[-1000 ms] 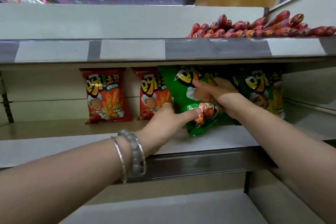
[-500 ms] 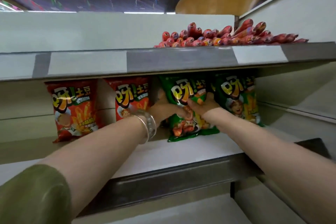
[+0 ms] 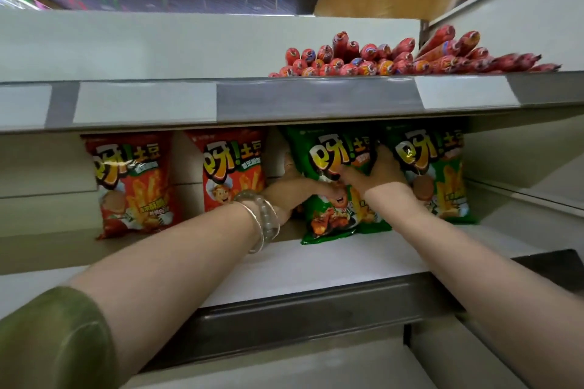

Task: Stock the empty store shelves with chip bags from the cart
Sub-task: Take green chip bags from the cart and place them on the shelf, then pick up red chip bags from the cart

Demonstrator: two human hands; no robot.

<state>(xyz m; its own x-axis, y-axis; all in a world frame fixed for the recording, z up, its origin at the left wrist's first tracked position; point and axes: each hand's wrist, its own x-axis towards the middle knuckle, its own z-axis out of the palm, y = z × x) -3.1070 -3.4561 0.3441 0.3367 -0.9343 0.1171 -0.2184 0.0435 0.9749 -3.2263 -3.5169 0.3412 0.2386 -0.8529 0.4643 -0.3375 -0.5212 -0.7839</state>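
Both bare forearms reach forward and up, converging. The left hand (image 3: 295, 194) grips the near edge of a green chip bag (image 3: 335, 221), thumb pointing up and fingers across its front. The right hand (image 3: 380, 175) curls round the opposite edge, its thumb lying toward the left hand. Two bangles (image 3: 260, 219) circle the left wrist, and a green sleeve (image 3: 53, 341) covers that upper arm.

Two red chip bags (image 3: 134, 180) and two green chip bags (image 3: 442, 174) make four in a row. Two hands show, the left hand (image 3: 286, 196) and the right hand (image 3: 382, 174). Two bracelets (image 3: 262, 218) ring the left wrist. Three shelves (image 3: 316, 101) are in view, with three white labels (image 3: 145, 104) on the top one. The red sausages (image 3: 395, 60) are piled too thick to count.
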